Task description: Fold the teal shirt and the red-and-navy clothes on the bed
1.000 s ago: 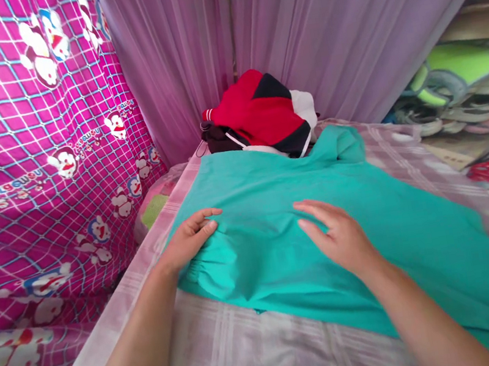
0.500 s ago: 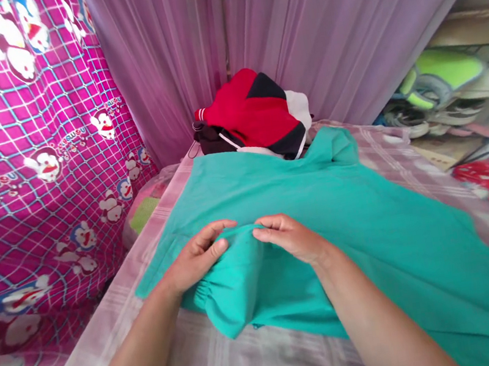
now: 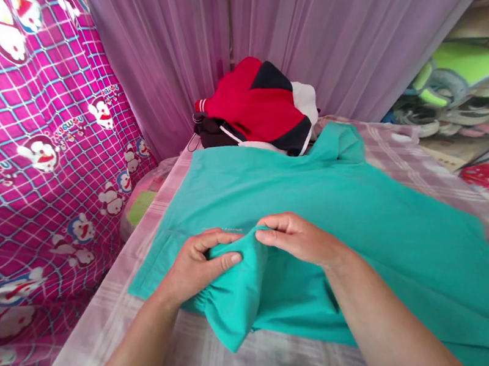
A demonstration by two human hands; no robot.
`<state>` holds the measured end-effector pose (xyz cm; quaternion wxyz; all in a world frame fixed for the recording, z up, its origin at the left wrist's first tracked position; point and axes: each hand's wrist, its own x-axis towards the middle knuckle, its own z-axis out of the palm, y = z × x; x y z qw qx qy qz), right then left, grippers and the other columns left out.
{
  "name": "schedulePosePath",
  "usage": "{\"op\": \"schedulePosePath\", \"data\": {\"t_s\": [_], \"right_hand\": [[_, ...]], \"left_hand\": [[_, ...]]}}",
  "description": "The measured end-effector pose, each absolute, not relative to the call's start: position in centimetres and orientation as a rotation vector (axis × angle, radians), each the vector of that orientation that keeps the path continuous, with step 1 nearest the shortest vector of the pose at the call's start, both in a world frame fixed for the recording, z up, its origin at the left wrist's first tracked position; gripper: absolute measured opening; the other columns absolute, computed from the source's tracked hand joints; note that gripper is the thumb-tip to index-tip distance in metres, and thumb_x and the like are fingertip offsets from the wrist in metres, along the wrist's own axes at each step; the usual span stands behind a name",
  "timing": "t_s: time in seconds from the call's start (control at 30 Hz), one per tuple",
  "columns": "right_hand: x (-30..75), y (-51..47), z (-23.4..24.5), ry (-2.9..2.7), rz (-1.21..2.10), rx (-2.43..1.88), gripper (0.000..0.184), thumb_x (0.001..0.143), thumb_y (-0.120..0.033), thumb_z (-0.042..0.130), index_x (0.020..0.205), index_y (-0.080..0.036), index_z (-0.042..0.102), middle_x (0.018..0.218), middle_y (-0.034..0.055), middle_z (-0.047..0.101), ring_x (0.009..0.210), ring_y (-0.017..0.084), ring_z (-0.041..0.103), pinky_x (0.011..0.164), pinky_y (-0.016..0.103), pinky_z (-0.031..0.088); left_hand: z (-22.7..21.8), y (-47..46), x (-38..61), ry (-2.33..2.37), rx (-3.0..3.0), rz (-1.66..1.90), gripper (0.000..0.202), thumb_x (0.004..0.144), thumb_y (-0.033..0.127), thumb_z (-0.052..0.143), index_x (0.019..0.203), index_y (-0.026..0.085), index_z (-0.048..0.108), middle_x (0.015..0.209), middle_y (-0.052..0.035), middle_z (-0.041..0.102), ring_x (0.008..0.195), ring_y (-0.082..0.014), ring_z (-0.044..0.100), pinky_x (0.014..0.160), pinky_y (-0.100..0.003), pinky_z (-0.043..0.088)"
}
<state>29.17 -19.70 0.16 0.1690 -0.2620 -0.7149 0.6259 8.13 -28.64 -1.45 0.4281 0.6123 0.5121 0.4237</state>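
Note:
A teal garment (image 3: 388, 240) lies spread over the table, its near left part lifted in a fold between my hands. My left hand (image 3: 199, 264) holds this raised part, thumb on the near side and fingers behind the cloth. At the top of the fold, my right hand (image 3: 297, 236) pinches the edge between thumb and fingertips. Gathered, elastic-looking cloth shows below my left hand, and a loose corner hangs toward me. Whatever lies inside the fold is hidden.
A red, navy and white garment (image 3: 260, 103) is heaped at the back against the purple curtain (image 3: 168, 53). A pink patterned cloth (image 3: 42, 196) hangs at left. Shelves with shoes and a green item (image 3: 467, 67) stand at right. Under the garment is a checked tablecloth (image 3: 88, 337).
My left hand has slid slightly right along the fold, its fingers further over the cloth. The right hand keeps its pinch. The view has shifted a little.

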Motion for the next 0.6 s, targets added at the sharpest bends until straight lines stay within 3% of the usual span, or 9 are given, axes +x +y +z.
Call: {"op": "schedulePosePath", "data": {"t_s": [0.1,0.2,0.27,0.5,0.6], "right_hand": [[29.2,-19.9,0.6,-2.100,1.617,-0.744,0.034,0.088,-0.053,0.059,0.085,-0.020,0.067,0.077,-0.0005,0.065,0.073,0.015,0.056,0.066,0.027,0.045],[29.5,-20.2,1.4,-2.092,1.463,-0.693,0.025,0.088,-0.040,0.062,0.106,-0.023,0.066,0.107,0.0031,0.069,0.101,0.019,0.062,0.088,0.031,0.049],[29.7,-20.5,1.9,-2.115,1.432,-0.647,0.025,0.086,-0.036,0.064,0.108,-0.024,0.065,0.117,0.0039,0.068,0.112,0.021,0.060,0.097,0.034,0.047],[29.6,-21.1,2.3,-2.201,1.348,-0.677,0.017,0.083,-0.027,0.067,0.099,-0.023,0.064,0.105,0.0027,0.071,0.106,0.021,0.064,0.096,0.036,0.049],[29.4,-21.3,2.4,-2.214,1.272,-0.655,0.014,0.084,-0.024,0.066,0.098,-0.024,0.064,0.109,0.0031,0.071,0.107,0.020,0.064,0.097,0.036,0.049]], "left_hand": [[-1.4,-28.6,8.1,1.244,1.529,1.090,0.033,0.079,0.050,0.072,0.095,0.022,0.079,0.086,-0.0049,0.073,0.083,-0.0194,0.065,0.081,-0.032,0.051],[-1.3,-28.6,8.2,1.247,1.508,1.131,0.034,0.079,0.052,0.072,0.091,0.021,0.079,0.085,-0.0051,0.072,0.082,-0.0185,0.064,0.079,-0.031,0.051],[-1.2,-28.6,8.3,1.244,1.501,1.140,0.036,0.078,0.053,0.072,0.091,0.020,0.079,0.084,-0.0052,0.072,0.081,-0.0180,0.064,0.078,-0.030,0.051],[-1.3,-28.6,8.5,1.163,1.437,1.169,0.037,0.079,0.055,0.072,0.086,0.019,0.078,0.083,-0.0039,0.072,0.078,-0.0153,0.063,0.076,-0.028,0.050],[-1.4,-28.7,8.6,1.135,1.396,1.177,0.036,0.079,0.055,0.071,0.081,0.020,0.078,0.082,-0.0032,0.071,0.077,-0.0148,0.063,0.077,-0.027,0.050]]}}
